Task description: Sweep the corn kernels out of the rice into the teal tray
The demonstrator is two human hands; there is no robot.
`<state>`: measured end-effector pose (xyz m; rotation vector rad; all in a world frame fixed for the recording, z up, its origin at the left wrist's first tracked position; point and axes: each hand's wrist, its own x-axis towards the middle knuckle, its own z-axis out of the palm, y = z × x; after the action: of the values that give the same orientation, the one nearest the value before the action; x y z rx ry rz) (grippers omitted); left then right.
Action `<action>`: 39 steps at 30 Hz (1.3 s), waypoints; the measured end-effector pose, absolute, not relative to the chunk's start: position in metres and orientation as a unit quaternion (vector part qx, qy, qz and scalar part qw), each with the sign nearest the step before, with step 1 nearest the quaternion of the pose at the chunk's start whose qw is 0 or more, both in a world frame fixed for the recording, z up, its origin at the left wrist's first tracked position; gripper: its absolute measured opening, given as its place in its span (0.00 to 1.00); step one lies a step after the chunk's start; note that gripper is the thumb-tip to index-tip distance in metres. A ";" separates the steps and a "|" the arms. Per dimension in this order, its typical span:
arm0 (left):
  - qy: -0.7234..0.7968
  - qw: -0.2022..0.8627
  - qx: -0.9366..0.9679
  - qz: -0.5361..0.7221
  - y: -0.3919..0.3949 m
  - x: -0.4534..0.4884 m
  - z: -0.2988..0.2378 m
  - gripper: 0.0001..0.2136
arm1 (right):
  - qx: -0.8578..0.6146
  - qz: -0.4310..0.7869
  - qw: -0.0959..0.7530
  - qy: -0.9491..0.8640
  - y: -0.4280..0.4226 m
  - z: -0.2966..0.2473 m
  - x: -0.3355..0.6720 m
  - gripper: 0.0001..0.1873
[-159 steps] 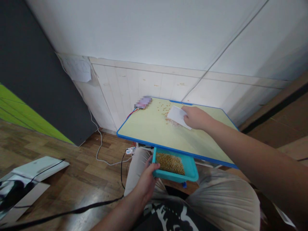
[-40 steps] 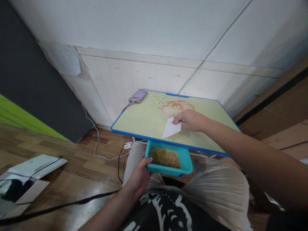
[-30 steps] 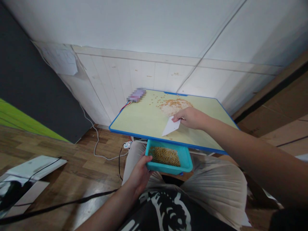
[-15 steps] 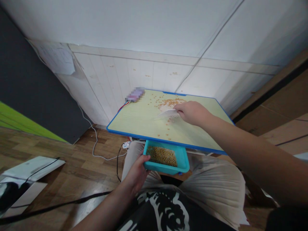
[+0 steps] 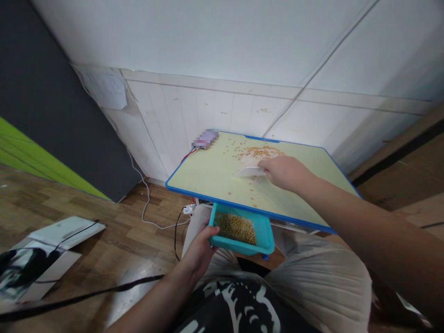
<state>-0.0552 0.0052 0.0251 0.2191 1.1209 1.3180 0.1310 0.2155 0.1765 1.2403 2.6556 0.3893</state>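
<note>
My left hand [image 5: 204,242] grips the left end of a turquoise plastic tub [image 5: 264,236], its thumb over the rim. Yellowish dried beans [image 5: 237,229], perhaps soybeans, cover the tub's bottom. The tub sits just below the near edge of a small table [image 5: 204,173] with a pale yellow top and blue rim. Above the tabletop my right hand [image 5: 282,171] pinches a thin white scraper-like sheet [image 5: 250,172], its edge low at the tabletop. Beyond the sheet lie a whitish grainy heap [image 5: 249,158] and scattered orange-yellow kernels [image 5: 262,151].
A pixelated purple item [image 5: 206,138] with a red-blue cord lies at the table's back left corner. A white wall [image 5: 215,101] stands behind. On the floor are a white cable [image 5: 147,208], a power strip [image 5: 189,209] and an open white box [image 5: 65,236].
The view has swung slightly left, so things appear further right. My right hand and the white sheet have come a little nearer to me. My left hand still holds the tub.
</note>
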 end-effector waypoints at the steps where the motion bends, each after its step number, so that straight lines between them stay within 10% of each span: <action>1: 0.492 0.643 0.094 0.580 0.005 -0.054 0.026 0.28 | 0.420 0.128 0.097 0.893 0.215 0.176 0.131 0.17; 39: 0.479 0.682 0.065 0.549 0.018 -0.046 0.046 0.20 | 0.399 0.035 0.096 0.911 0.196 0.177 0.149 0.20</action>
<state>-0.0458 0.0176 0.0455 0.1448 1.0737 1.2327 0.1492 0.1963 0.1772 1.1809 2.7009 0.1049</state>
